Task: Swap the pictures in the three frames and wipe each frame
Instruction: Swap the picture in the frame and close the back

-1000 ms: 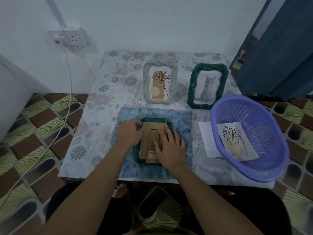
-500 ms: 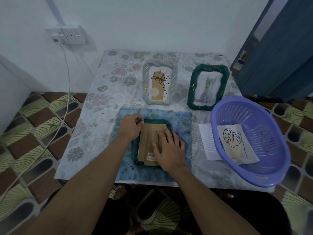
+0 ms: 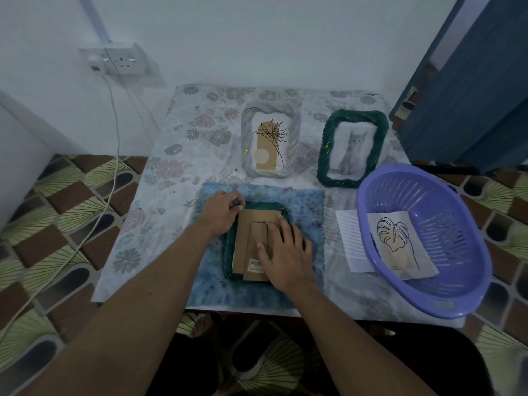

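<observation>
The face-down frame hides its front from me; my right hand covers the backing at 3 o'clock.

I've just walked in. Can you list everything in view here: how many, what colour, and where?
table: one, floral cloth cover, against the wall
mat: one, blue, near edge of the table
face-down frame: one, dark green with a brown cardboard back, on the mat
grey frame: one, plant drawing inside, behind the mat
cat frame: one, dark green, far right
basket: one, purple, right edge of the table
leaf print: one, white, inside the basket
lined sheet: one, white, partly under the basket
socket: one, white, on the wall at left
door: one, blue, far right
left hand: grips the face-down frame's top-left corner
right hand: flat on the cardboard back
</observation>
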`<state>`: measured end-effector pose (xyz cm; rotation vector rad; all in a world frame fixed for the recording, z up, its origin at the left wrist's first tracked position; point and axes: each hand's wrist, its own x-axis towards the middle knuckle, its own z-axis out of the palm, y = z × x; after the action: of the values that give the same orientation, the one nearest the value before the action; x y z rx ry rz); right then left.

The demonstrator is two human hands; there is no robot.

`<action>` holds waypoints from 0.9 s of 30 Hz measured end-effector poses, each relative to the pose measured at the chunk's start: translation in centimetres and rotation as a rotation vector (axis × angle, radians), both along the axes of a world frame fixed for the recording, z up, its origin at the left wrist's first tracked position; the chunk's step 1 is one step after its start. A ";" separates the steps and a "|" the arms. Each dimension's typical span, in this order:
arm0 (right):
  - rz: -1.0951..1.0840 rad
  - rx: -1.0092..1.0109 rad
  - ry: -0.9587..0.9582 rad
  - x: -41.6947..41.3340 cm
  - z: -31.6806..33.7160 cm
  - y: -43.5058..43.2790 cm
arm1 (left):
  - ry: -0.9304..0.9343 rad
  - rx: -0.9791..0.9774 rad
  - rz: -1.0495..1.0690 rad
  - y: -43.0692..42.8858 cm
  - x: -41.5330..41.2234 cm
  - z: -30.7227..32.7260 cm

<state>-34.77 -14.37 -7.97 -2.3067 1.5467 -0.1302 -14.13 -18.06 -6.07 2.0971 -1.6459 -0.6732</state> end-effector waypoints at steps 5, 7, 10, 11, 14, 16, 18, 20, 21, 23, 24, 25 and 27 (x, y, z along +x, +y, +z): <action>-0.007 0.014 -0.008 0.1 -0.1 0.0 | 0.044 -0.033 -0.092 0.8 0.5 0.0; -0.009 0.010 -0.006 0.1 0.0 0.1 | 0.049 -0.049 -0.092 1.0 0.6 0.0; -0.013 0.011 -0.008 0.1 0.0 0.1 | 0.068 -0.058 -0.055 1.2 0.5 0.0; -0.012 0.013 -0.005 0.1 0.0 0.1 | 0.087 -0.057 -0.035 1.2 0.4 -0.1; -0.004 0.018 -0.003 0.0 -0.1 0.0 | 0.241 -0.069 0.093 1.3 0.2 -0.2; -0.005 0.031 -0.011 0.0 0.0 0.0 | 0.289 -0.108 0.153 1.9 0.0 -0.3; -0.003 0.028 -0.008 0.0 -0.1 0.0 | 0.245 -0.164 0.167 2.9 -0.4 -0.8; 0.002 0.013 -0.004 0.0 -0.1 0.1 | 0.143 -0.218 0.166 4.3 -0.9 -1.5; 0.001 0.009 -0.004 0.0 0.0 0.1 | 0.070 -0.220 0.161 5.2 -1.3 -1.7; -0.007 0.005 -0.007 0.1 0.0 0.1 | -0.091 -0.168 0.137 7.0 -2.1 -1.9; -0.011 0.001 -0.010 0.1 0.1 0.1 | -0.168 -0.128 0.109 7.9 -2.7 -1.8; -0.014 -0.003 -0.015 0.1 0.2 0.2 | -0.229 -0.085 0.076 8.6 -3.1 -1.8; -0.018 -0.003 -0.027 0.1 0.2 0.2 | -0.290 -0.013 0.032 9.8 -3.7 -2.2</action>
<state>-34.65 -14.14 -7.73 -2.2846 1.5551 -0.1681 -17.87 -8.30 -8.23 2.2926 -1.7530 -0.3584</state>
